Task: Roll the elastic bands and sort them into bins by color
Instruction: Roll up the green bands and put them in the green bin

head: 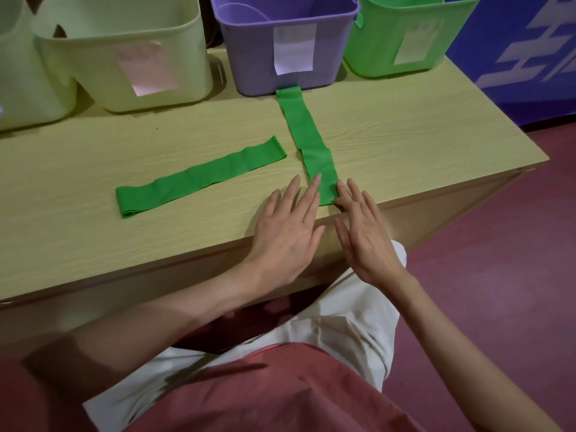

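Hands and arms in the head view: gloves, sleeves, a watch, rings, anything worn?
Nothing worn that shows. The left hand and right hand are bare: no gloves, rings, watch or wristband. Both forearms are uncovered to the bottom of the frame, with no sleeve in view.

Counter: pale wood-grain counter point(389, 126).
Back row: pale green plastic bin point(124, 57), purple plastic bin point(249, 51), bright green plastic bin point(374, 48) (each paper-labelled).
Front: two flat green elastic bands, one crosswise point(199, 177), one lengthwise point(307, 141).
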Available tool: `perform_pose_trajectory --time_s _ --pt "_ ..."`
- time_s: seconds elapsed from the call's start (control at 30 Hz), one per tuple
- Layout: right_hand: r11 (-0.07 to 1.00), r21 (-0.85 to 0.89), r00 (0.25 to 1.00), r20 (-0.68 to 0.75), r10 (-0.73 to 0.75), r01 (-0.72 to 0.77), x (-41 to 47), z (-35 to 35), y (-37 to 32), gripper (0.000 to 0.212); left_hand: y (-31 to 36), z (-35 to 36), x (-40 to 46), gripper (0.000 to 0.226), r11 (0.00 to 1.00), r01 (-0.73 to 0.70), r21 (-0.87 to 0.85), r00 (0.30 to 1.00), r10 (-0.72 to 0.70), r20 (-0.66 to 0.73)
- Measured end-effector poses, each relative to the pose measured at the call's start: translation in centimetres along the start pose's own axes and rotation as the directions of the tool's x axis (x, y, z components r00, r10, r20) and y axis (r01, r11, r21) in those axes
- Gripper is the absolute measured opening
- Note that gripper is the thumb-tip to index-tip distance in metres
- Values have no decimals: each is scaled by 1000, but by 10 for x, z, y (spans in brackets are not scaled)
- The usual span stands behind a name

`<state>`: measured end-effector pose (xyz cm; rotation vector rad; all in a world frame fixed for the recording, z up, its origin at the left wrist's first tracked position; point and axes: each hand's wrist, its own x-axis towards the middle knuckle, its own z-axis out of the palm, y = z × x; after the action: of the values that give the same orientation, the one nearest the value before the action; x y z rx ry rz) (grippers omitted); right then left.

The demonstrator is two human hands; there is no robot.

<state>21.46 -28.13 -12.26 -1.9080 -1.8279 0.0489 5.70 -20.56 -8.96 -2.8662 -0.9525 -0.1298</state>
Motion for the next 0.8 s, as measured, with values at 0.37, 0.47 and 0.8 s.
perform_pose_trajectory --time_s 0.37,0.47,0.8 --pt "1000 -8 999 -44 6 -6 11 -2 10 43 -11 1 15 51 988 15 -153 993 -32 -111" --pt "1000 -17 999 -44 2 -2 14 -1 15 43 -16 6 24 33 945 -72 -319 960 -21 -278" --pt "999 -12 997 -74 30 -31 22 1 15 43 -20 9 45 17 862 -22 -507 971 -103 -217"
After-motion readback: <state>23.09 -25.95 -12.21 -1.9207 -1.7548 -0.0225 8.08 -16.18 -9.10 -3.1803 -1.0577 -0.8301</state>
